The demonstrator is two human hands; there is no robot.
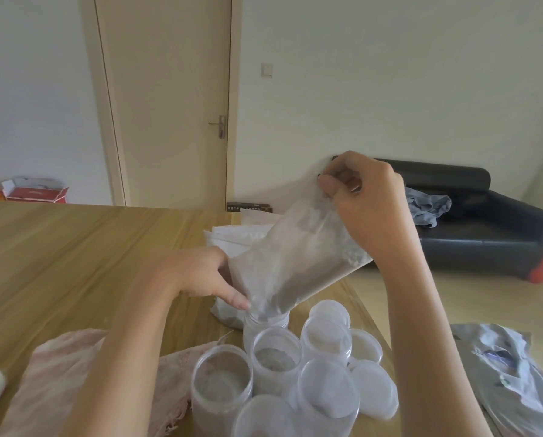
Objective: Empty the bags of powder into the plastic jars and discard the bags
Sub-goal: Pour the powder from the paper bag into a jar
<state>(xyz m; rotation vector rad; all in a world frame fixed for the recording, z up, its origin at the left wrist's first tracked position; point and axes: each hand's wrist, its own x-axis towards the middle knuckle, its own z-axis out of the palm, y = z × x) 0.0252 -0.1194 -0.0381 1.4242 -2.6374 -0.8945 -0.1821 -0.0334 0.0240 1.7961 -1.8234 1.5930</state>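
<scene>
A translucent bag of powder (pixel 298 257) is tipped mouth-down into an open plastic jar (pixel 265 321). My right hand (pixel 368 203) pinches the bag's raised upper end. My left hand (pixel 205 272) holds the bag's lower end at the jar's rim, fingers extended along it. Closer to me stand two open jars holding grey powder (pixel 221 386) (pixel 276 354). Several jars with white lids (pixel 328 392) cluster beside them. Another bag (pixel 229 315) lies on the table behind the jar, partly hidden.
The wooden table (pixel 74 247) carries a pink cloth (pixel 55 383) at front left and white bags (pixel 241 231) at the far edge. A crumpled grey plastic bag (pixel 510 367) lies right. A black sofa (pixel 484 228) stands beyond the table's right edge.
</scene>
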